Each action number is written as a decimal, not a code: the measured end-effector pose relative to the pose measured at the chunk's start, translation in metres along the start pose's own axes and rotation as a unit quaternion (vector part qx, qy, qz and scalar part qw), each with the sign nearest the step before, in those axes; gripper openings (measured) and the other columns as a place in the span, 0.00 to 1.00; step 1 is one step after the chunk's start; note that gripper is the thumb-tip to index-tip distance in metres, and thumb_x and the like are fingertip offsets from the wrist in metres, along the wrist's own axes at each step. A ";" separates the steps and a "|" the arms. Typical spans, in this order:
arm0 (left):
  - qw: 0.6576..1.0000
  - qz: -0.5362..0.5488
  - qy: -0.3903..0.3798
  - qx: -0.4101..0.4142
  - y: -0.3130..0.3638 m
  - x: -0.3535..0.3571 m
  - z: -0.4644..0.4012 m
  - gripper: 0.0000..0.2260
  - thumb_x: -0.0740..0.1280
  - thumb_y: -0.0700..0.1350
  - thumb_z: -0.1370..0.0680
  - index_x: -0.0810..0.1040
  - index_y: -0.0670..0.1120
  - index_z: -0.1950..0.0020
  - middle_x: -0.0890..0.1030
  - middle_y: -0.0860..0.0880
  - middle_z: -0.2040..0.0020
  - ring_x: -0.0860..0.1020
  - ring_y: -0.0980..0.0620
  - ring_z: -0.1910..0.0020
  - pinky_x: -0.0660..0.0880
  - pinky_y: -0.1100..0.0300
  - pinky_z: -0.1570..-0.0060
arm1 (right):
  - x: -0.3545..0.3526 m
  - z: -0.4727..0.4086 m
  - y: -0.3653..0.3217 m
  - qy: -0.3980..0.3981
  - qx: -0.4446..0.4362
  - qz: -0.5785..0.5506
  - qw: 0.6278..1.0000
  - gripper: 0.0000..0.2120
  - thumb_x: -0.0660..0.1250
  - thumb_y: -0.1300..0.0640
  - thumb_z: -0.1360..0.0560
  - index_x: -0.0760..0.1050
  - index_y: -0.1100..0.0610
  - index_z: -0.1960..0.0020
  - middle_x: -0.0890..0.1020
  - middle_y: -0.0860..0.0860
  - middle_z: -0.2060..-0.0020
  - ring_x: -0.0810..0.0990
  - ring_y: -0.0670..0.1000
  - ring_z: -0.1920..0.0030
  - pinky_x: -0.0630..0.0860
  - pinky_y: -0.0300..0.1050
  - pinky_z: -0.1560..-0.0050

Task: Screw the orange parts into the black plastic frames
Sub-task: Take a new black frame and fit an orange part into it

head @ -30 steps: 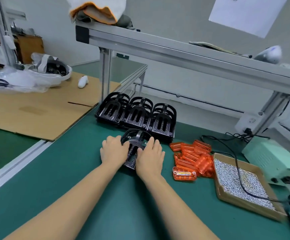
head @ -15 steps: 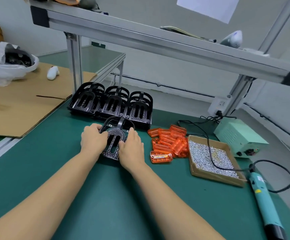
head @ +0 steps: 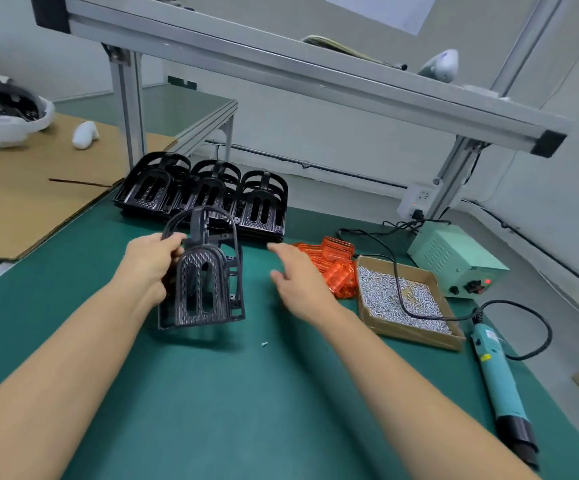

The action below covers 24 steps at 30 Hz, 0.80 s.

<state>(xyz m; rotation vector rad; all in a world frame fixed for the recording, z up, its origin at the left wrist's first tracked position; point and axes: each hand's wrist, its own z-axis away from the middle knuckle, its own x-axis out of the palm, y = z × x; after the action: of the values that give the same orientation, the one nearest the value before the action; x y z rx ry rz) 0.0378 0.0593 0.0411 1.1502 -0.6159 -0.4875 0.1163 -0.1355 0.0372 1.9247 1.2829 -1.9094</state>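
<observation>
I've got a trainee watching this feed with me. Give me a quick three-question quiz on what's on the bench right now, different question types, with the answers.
1. True or false: the left hand grips a black frame lifted off the green mat.
2. Which lies nearest the open right hand? A) electric screwdriver B) pile of orange parts C) power supply box
3. Fill in: the cardboard tray to the right of the orange parts holds small silver ____.

Key: 1 true. 2 B; the hand is right beside the pile, holding nothing. 3 screws.
</observation>
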 end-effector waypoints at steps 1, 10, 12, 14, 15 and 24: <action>1.000 0.015 -0.005 -0.014 0.001 -0.002 0.003 0.08 0.64 0.41 0.21 0.75 0.45 0.60 0.71 0.50 0.68 0.69 0.53 0.71 0.73 0.56 0.67 | -0.004 0.005 0.012 0.010 0.002 0.057 0.998 0.22 0.60 0.63 0.21 0.67 0.56 0.28 0.69 0.53 0.29 0.65 0.54 0.30 0.60 0.45 0.30; 0.991 0.016 -0.084 -0.105 -0.025 -0.010 0.048 0.08 0.60 0.39 0.19 0.71 0.42 0.58 0.76 0.48 0.71 0.71 0.52 0.70 0.70 0.57 0.69 | -0.007 0.045 0.042 0.041 -0.078 0.176 0.981 0.13 0.66 0.59 0.24 0.79 0.55 0.39 0.76 0.52 0.42 0.71 0.55 0.41 0.63 0.47 0.45; 0.990 0.050 -0.066 -0.115 -0.027 -0.012 0.050 0.07 0.59 0.38 0.19 0.71 0.41 0.57 0.77 0.44 0.66 0.76 0.51 0.75 0.76 0.57 0.75 | 0.000 0.048 0.035 0.029 -0.130 0.164 0.977 0.11 0.67 0.59 0.24 0.81 0.55 0.43 0.78 0.52 0.45 0.72 0.55 0.42 0.60 0.45 0.50; 0.988 0.081 -0.053 -0.120 -0.028 -0.013 0.051 0.06 0.59 0.37 0.19 0.71 0.39 0.56 0.77 0.42 0.63 0.78 0.52 0.79 0.76 0.60 0.80 | 0.008 0.047 0.032 0.032 -0.135 0.160 0.977 0.11 0.67 0.60 0.24 0.81 0.55 0.43 0.78 0.52 0.45 0.72 0.55 0.42 0.58 0.44 0.51; 0.987 0.091 -0.052 -0.118 -0.028 -0.013 0.051 0.05 0.60 0.37 0.19 0.71 0.38 0.55 0.77 0.42 0.64 0.78 0.52 0.79 0.75 0.60 0.81 | 0.008 0.045 0.032 0.046 -0.121 0.158 0.979 0.12 0.66 0.60 0.24 0.80 0.55 0.41 0.77 0.52 0.45 0.71 0.55 0.42 0.59 0.45 0.51; 0.979 0.157 -0.083 -0.096 -0.036 -0.006 0.056 0.05 0.60 0.35 0.20 0.70 0.42 0.55 0.79 0.41 0.58 0.80 0.52 0.74 0.79 0.59 0.75 | 0.002 0.040 0.040 0.050 -0.062 0.231 0.970 0.15 0.64 0.58 0.23 0.77 0.53 0.37 0.74 0.51 0.42 0.70 0.54 0.40 0.62 0.47 0.45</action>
<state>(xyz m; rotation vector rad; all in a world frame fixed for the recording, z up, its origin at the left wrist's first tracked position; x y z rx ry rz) -0.0058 0.0129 0.0215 0.8160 -0.8609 -0.3649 0.1107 -0.1847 0.0100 2.0490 0.8474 -1.4847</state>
